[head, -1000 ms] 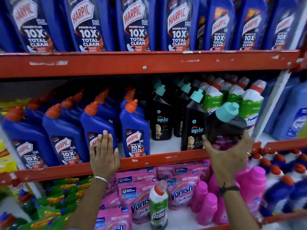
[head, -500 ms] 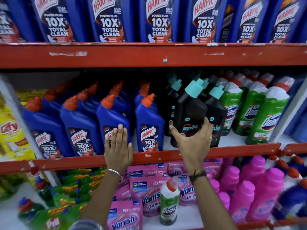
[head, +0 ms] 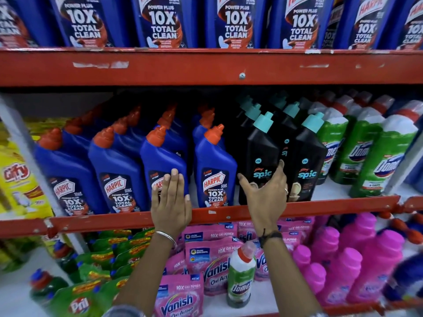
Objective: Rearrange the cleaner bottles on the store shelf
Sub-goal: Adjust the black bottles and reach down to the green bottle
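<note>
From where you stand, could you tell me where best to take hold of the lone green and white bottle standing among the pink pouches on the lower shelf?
Probably by the narrow white shoulder just under the red cap of the green and white bottle, coming from above and the front. It stands upright, with the pink pouches crowding its lower body.

1. My middle shelf (head: 229,216), its red front rail chipped, carries blue Harpic bottles (head: 215,177) at left, black Spic bottles (head: 261,156) in the center and green Domex bottles (head: 384,156) at right.
2. The lower shelf (head: 263,303) holds pink Vanish pouches (head: 178,298), pink bottles (head: 375,271) and one upright Domex bottle (head: 240,277).
</note>
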A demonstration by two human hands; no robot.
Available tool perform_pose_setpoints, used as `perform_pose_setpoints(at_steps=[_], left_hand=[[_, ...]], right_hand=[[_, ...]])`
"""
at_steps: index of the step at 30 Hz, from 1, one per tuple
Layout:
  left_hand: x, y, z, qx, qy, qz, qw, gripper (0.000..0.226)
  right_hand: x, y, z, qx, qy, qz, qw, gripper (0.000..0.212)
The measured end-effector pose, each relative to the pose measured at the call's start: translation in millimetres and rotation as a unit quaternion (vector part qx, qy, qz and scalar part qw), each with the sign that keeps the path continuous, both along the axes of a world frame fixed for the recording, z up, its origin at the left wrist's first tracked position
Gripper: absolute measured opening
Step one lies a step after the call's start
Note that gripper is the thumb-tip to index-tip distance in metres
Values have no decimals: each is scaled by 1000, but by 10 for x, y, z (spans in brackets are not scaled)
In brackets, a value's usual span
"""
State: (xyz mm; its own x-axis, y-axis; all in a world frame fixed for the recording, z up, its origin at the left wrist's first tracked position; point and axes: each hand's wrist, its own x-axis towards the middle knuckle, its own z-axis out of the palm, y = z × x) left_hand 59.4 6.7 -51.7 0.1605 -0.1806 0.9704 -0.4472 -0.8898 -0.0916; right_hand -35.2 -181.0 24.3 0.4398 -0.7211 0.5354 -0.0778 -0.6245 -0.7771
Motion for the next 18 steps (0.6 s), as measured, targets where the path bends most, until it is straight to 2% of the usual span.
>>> perform_pose_setpoints(at_steps=[5, 10, 12, 15, 18], left_hand=[[-2, -3, -2, -1, 5, -3, 1000, 59], [-8, -7, 9, -2, -6, -8, 1000, 62], [-23, -6, 6, -5, 0, -9, 1000, 63], [-16, -7, 23, -4, 3, -7, 1000, 63], [-24, -6, 28, -1, 8, -5, 1000, 64]], right_hand=[[-5, 23, -54, -4, 23, 6, 1000, 103], [-329, 217, -302, -12, -78, 91, 993, 84], [-537, 281, -603, 4, -98, 131, 987, 79], [-756, 302, -1115, 54, -68, 149, 985, 83], [-826, 338, -1585, 131, 5, 163, 978, 96]])
